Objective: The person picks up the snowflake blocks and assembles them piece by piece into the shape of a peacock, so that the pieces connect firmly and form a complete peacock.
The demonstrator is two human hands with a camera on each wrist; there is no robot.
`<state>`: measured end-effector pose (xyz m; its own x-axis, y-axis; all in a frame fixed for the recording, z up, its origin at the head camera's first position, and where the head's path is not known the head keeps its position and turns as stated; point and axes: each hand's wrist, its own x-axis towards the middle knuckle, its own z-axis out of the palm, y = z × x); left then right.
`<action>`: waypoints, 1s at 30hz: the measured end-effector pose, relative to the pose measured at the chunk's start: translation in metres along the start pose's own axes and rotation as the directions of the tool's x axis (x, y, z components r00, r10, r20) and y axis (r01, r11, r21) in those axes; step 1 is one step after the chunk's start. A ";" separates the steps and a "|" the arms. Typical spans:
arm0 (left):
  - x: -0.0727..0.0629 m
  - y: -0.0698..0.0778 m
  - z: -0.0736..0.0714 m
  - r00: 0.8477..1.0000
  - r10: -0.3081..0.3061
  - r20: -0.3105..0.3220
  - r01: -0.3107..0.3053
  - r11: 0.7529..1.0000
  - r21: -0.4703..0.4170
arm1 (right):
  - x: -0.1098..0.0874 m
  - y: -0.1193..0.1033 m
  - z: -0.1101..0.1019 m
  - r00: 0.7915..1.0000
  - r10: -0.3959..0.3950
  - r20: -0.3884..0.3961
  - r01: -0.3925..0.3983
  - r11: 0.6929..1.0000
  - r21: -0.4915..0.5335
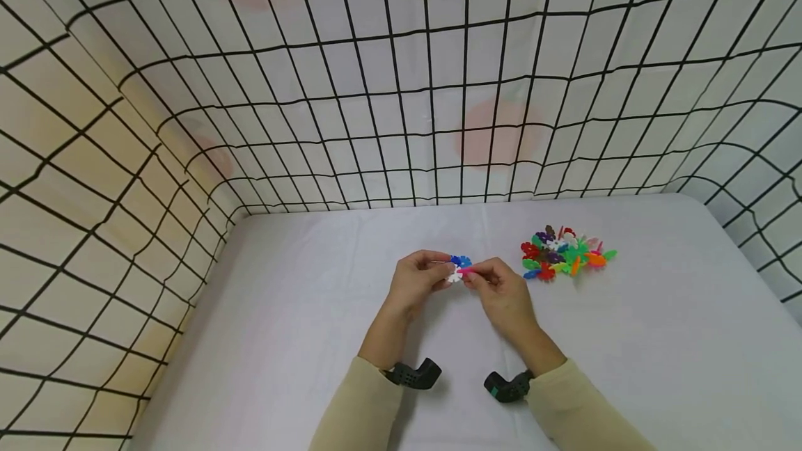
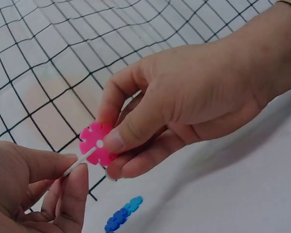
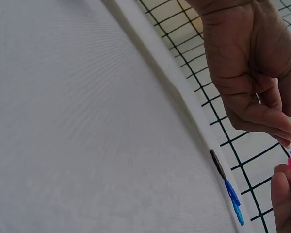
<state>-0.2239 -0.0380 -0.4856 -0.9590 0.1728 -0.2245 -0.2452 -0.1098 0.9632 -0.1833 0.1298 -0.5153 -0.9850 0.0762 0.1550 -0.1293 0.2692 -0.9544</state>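
Observation:
My left hand (image 1: 415,280) pinches a white snowflake disc (image 1: 454,276) between thumb and fingers. In my right hand (image 1: 505,292), thumb and fingertips pinch a pink snowflake disc (image 2: 91,141), round with notched edges and a small centre hole. Seen edge-on in the left wrist view, the white disc (image 2: 79,161) meets the pink one at its notched side. Beyond the fingers lies a short row of blue snowflake discs (image 1: 461,260), dark blue and light blue. The right wrist view shows a dark disc (image 3: 217,163) at the row's other end.
Right of my hands is a pile of mixed-colour snowflake discs (image 1: 567,255) on the white-covered table (image 1: 282,312). Black wire grid (image 1: 401,82) walls stand at the back and sides, with white cloth behind. Each wrist wears a black camera (image 1: 413,373).

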 end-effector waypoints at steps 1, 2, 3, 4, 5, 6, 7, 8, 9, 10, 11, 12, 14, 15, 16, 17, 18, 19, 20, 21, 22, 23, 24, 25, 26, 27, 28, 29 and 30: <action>0.000 0.000 0.002 1.000 0.009 -0.010 -0.009 1.000 -0.006 | 0.000 0.000 0.001 1.000 0.001 -0.004 -0.001 1.000 0.008; 0.000 0.000 0.003 1.000 0.014 -0.017 -0.014 1.000 -0.014 | 0.000 0.000 0.002 1.000 0.005 -0.003 -0.005 1.000 0.019; 0.001 0.000 0.003 1.000 0.017 -0.025 -0.018 1.000 -0.023 | 0.000 0.000 0.003 1.000 0.010 0.001 -0.010 0.999 0.032; 0.002 -0.001 0.004 0.999 0.018 -0.033 -0.019 0.999 -0.026 | 0.000 0.001 0.003 1.000 0.014 0.003 -0.014 0.999 0.045; 0.002 -0.002 0.003 0.999 0.025 -0.047 -0.026 1.000 -0.017 | 0.001 0.001 0.004 1.000 0.017 0.002 -0.017 0.998 0.067; 0.003 -0.003 0.002 0.997 0.046 -0.066 -0.045 0.999 0.015 | 0.001 0.002 0.004 1.000 0.021 -0.004 -0.020 0.996 0.086; 0.004 -0.004 0.001 0.992 0.078 -0.095 -0.069 0.994 0.090 | 0.002 0.003 0.004 1.000 0.022 -0.013 -0.020 0.995 0.096; 0.005 -0.006 -0.001 0.985 0.117 -0.124 -0.092 0.977 0.192 | 0.002 0.004 0.004 0.999 0.023 -0.025 -0.021 0.995 0.102; 0.006 -0.009 -0.003 0.975 0.167 -0.144 -0.113 0.940 0.323 | 0.003 0.005 0.004 0.999 0.023 -0.039 -0.019 0.994 0.104; 0.006 -0.011 -0.005 0.963 0.217 -0.158 -0.121 0.877 0.465 | 0.004 0.006 0.004 0.998 0.020 -0.051 -0.014 0.994 0.107; 0.008 -0.015 -0.007 0.951 0.264 -0.161 -0.119 0.794 0.596 | 0.005 0.007 0.003 0.998 0.017 -0.060 -0.011 0.994 0.113; 0.008 -0.018 -0.008 0.940 0.305 -0.151 -0.113 0.698 0.708 | 0.005 0.007 0.003 0.998 0.018 -0.063 -0.011 0.993 0.117; 0.010 -0.023 -0.010 0.933 0.346 -0.101 -0.109 0.538 0.836 | 0.005 0.007 0.002 0.998 0.023 -0.056 -0.017 0.994 0.112; 0.010 -0.024 -0.010 0.934 0.349 -0.077 -0.114 0.496 0.861 | 0.006 0.006 0.001 0.998 0.034 -0.049 -0.028 0.993 0.115; 0.009 -0.024 -0.010 0.938 0.340 -0.065 -0.114 0.481 0.869 | 0.005 0.006 0.001 0.998 0.048 -0.040 -0.043 0.992 0.122; 0.009 -0.024 -0.011 0.941 0.334 -0.055 -0.119 0.479 0.870 | 0.005 0.007 0.001 0.998 0.063 -0.032 -0.058 0.990 0.128; 0.009 -0.023 -0.012 0.944 0.325 -0.052 -0.121 0.491 0.863 | 0.005 0.007 0.000 0.997 0.079 -0.025 -0.075 0.989 0.129; 0.008 -0.022 -0.013 0.948 0.315 -0.053 -0.125 0.520 0.845 | 0.005 0.006 0.000 0.996 0.092 -0.021 -0.089 0.987 0.133; 0.008 -0.021 -0.014 0.951 0.303 -0.059 -0.128 0.562 0.817 | 0.005 0.007 -0.001 0.994 0.106 -0.017 -0.103 0.985 0.140; 0.008 -0.019 -0.015 0.956 0.289 -0.056 -0.136 0.603 0.786 | 0.005 0.007 -0.001 0.993 0.119 -0.013 -0.115 0.982 0.153; 0.008 -0.019 -0.017 0.962 0.272 -0.039 -0.155 0.655 0.740 | 0.005 0.007 -0.002 0.992 0.126 -0.009 -0.122 0.978 0.167; 0.008 -0.018 -0.018 0.966 0.258 -0.013 -0.181 0.711 0.679 | 0.005 0.006 -0.003 0.991 0.132 -0.006 -0.128 0.975 0.181; 0.009 -0.017 -0.020 0.971 0.238 0.014 -0.198 0.770 0.606 | 0.006 0.006 -0.003 0.990 0.141 -0.003 -0.138 0.972 0.190; 0.009 -0.017 -0.021 0.974 0.224 0.044 -0.213 0.822 0.528 | 0.006 0.006 -0.004 0.989 0.147 0.001 -0.144 0.969 0.200; 0.010 -0.017 -0.022 0.974 0.211 0.076 -0.223 0.861 0.457 | 0.007 0.006 -0.004 0.988 0.155 0.004 -0.153 0.967 0.204; 0.010 -0.016 -0.022 0.973 0.202 0.109 -0.229 0.892 0.390 | 0.007 0.006 -0.005 0.987 0.162 0.006 -0.160 0.965 0.209; 0.010 -0.016 -0.022 0.971 0.198 0.135 -0.232 0.913 0.335 | 0.007 0.006 -0.005 0.986 0.166 0.005 -0.163 0.965 0.207; 0.010 -0.016 -0.023 0.968 0.201 0.151 -0.239 0.922 0.304 | 0.008 0.006 -0.006 0.985 0.173 0.002 -0.169 0.962 0.213; 0.010 -0.015 -0.023 0.966 0.207 0.157 -0.245 0.925 0.291 | 0.008 0.006 -0.006 0.984 0.180 -0.003 -0.176 0.961 0.212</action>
<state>-0.2328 -0.0567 -0.5060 -0.9547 0.2975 0.0055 0.0497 0.1413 0.9887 -0.1914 0.1380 -0.5179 -0.9918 0.1265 -0.0188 0.0243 0.0417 -0.9988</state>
